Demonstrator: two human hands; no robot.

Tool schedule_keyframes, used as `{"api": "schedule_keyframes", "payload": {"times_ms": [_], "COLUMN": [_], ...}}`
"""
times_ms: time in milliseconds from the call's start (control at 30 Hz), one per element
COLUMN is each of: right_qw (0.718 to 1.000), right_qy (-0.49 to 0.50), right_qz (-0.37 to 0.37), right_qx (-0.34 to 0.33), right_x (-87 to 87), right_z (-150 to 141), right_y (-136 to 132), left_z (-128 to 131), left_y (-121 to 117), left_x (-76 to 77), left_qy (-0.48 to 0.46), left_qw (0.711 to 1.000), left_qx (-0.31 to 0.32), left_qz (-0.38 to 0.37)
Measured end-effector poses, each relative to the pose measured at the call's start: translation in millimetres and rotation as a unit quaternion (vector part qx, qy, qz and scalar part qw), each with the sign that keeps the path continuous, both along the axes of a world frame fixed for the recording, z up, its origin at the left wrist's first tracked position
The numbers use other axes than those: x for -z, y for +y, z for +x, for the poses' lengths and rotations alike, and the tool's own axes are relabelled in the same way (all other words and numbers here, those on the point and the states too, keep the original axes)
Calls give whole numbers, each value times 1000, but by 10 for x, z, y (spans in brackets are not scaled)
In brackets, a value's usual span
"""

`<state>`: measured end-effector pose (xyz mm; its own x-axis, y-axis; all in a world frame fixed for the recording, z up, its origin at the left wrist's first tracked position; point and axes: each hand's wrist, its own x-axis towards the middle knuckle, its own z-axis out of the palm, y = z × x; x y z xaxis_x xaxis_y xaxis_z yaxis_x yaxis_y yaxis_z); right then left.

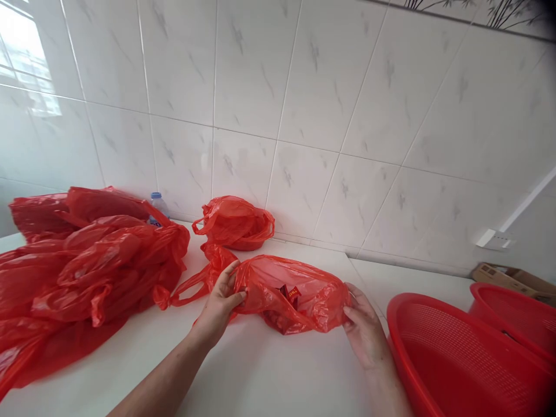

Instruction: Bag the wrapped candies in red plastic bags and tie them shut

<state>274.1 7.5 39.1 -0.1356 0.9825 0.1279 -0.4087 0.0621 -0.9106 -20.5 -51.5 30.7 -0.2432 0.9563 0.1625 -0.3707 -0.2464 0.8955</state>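
A red plastic bag (299, 272) is stretched between my two hands above the white table, its mouth spread toward me. Inside it lie a few small dark-red wrapped packets (292, 294), their kind too small to make out. My left hand (223, 298) pinches the bag's left edge between thumb and fingers. On the other side my right hand (361, 318) grips the right edge, some fingers hidden behind the plastic. Just behind and left of my left hand, a bag handle (191, 289) trails on the table toward the big pile.
A large heap of red plastic bags (99, 260) covers the left side, with a blue-capped bottle (157, 204) behind it. Another red bag bundle (237, 223) rests by the tiled wall. Two red plastic baskets (434, 313) stand at right, before a cardboard box (512, 278).
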Motion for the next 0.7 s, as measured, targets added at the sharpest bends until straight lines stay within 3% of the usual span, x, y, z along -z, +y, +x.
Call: {"api": "schedule_keyframes", "payload": {"times_ms": [133, 200, 267, 333, 467, 700], "right_qw": [984, 949, 914, 902, 911, 937], "right_qy": [-94, -187, -257, -282, -274, -212], "right_qz": [-2, -1, 4, 1, 4, 10], "right_qx": [151, 254, 314, 326, 309, 278], "right_x": [28, 64, 104, 133, 128, -56], "right_z": [-6, -4, -1, 3, 11, -47], "right_y": [32, 64, 95, 116, 107, -44], "left_z": [-118, -183, -214, -199, -101, -83], "left_y": [49, 55, 46, 30, 20, 58], "left_x": [-69, -125, -198, -283, -449, -614], "left_qy": [-30, -43, -43, -28, 11, 47], "left_qw": [999, 998, 998, 998, 996, 982], "left_qx": [-18, -35, -48, -59, -87, -171], "left_qz": [23, 25, 23, 23, 35, 61]}}
